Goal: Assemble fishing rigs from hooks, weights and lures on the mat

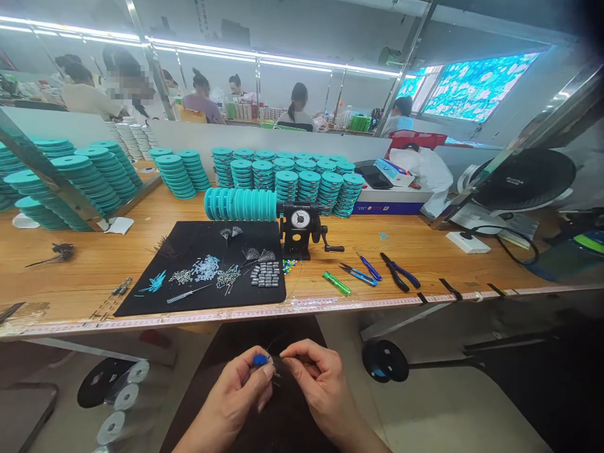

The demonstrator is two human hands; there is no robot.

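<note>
In front of the bench, low in the head view, both hands are close together. My left hand (245,382) is closed on a small bright blue piece (260,359), with thin pale ends poking out beside the thumb. Its exact kind is too small to tell. My right hand (321,377) pinches thumb against forefinger just to the right. What sits in that pinch is hidden; a fine dark strand shows faintly near the fingertips. Beyond the hands, a black mat (255,303) bears clear beads (205,268), small metal parts (228,277), grey cylinders (265,275) and blue-green slivers (155,282).
A hand-cranked winder (301,229) holds a row of turquoise spools (240,204). Stacked turquoise spools (285,185) stand behind it. Pliers (400,272), blue snips (358,274), a blue pen-like tool (369,267) and a green tube (336,284) lie right. Several people sit beyond the partition.
</note>
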